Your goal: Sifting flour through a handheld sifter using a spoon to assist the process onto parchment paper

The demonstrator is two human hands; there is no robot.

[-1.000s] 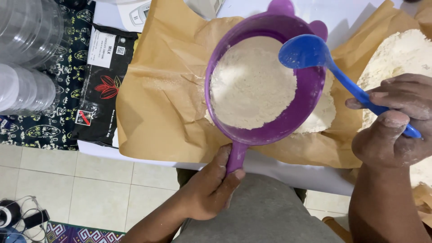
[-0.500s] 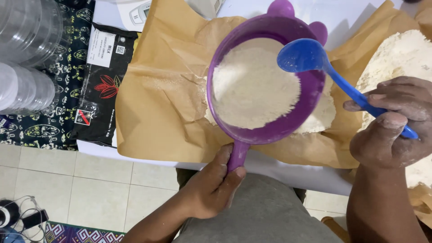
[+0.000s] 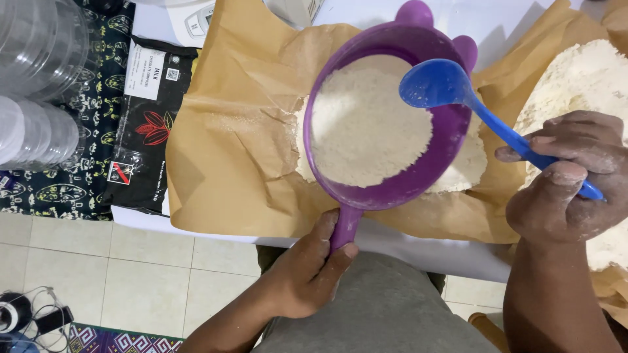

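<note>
Head cam is looking straight down here, so starting closest to the body: the left hand [image 3: 304, 274] is sitting just above the lap, fingers curled and pressed together around the purple handle, thumb lying along its side. That handle belongs to the purple sieve [image 3: 392, 117], which is being held out over the brown paper [image 3: 229, 150] spread across the white table [image 3: 418, 245].

The right hand [image 3: 566, 183] is hanging off to the side with the forearm coming up from the bottom edge, flour dusted on the knuckles. Its fingers are wrapped shut around the stem of the blue spoon [image 3: 438, 85], thumb pressing on top, and the spoon's bowl is hovering at the sieve's far rim, tipped so I can't tell if anything is in it.

Progress-wise, I'd say it's somewhere in the middle: the sieve is sitting well loaded with flour [image 3: 366, 127], and a sifted pile [image 3: 468, 167] is already lying on the paper underneath and just beside it. A much bigger flour mound [image 3: 575, 85] is still waiting on the paper at the right, so plenty looks left.

Further out, a black packet [image 3: 147, 117] is lying beside the paper, and clear plastic containers [image 3: 39, 78] are stacked at the far left over a patterned cloth [image 3: 85, 189].
</note>
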